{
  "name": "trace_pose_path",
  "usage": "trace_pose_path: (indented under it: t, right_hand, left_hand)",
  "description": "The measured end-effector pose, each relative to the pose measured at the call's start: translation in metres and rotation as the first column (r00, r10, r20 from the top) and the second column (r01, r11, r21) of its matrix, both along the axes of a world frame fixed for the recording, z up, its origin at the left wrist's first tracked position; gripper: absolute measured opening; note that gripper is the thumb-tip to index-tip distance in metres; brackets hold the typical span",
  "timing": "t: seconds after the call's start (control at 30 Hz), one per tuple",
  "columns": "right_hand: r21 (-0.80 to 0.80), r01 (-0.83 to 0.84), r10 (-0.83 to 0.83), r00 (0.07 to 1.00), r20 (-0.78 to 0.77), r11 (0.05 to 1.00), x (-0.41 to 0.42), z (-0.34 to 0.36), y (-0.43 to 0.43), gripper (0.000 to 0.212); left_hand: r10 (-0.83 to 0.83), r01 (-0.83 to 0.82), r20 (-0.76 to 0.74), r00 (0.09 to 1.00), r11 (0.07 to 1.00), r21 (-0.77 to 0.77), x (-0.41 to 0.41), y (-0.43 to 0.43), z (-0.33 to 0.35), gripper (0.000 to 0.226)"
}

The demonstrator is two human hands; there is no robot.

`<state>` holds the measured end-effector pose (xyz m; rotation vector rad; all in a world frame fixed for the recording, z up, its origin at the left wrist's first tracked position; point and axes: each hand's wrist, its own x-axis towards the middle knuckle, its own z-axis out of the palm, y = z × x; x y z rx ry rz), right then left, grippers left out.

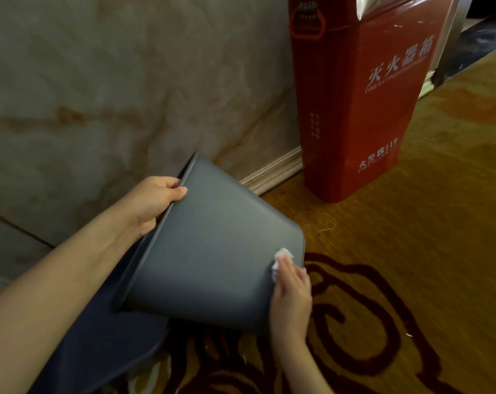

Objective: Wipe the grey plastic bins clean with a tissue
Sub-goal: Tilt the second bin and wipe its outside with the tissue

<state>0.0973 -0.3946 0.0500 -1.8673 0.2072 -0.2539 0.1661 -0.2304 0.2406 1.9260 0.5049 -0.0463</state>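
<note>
A grey plastic bin (212, 245) is tipped on its side in the middle of the view, its open mouth to the left and its base to the right. My left hand (153, 204) grips the bin's rim at the upper left, thumb over the edge. My right hand (290, 297) presses a crumpled white tissue (282, 255) flat against the outer wall near the base corner. The bin's inside is hidden from view.
A tall red fire-extinguisher box (363, 103) stands against the marble wall (113, 95) at the upper right. A patterned gold and dark red carpet (411, 265) covers the floor. My dark blue trouser leg (99, 336) lies under the bin.
</note>
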Motion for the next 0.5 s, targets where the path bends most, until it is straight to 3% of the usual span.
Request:
trace_pose_path:
  t: [0.1, 0.2, 0.5]
  right_hand:
    - [-0.012, 0.089, -0.090, 0.974, -0.207, 0.996, 0.019, -0.032, -0.030, 0.022]
    - [0.085, 0.155, -0.108, 0.908, -0.404, 0.984, 0.032, -0.039, -0.040, 0.028]
    - [0.142, 0.279, -0.269, 0.959, -0.084, 0.950, 0.060, 0.015, -0.040, 0.030]
  left_hand:
    - [0.004, -0.005, 0.037, 0.999, 1.000, 0.004, -0.001, -0.001, -0.002, 0.017]
    - [0.008, -0.008, 0.059, 0.998, 1.000, 0.009, -0.006, -0.001, 0.000, 0.018]
    - [-0.014, 0.026, 0.311, 0.950, 0.999, -0.036, -0.019, 0.020, 0.024, 0.024]
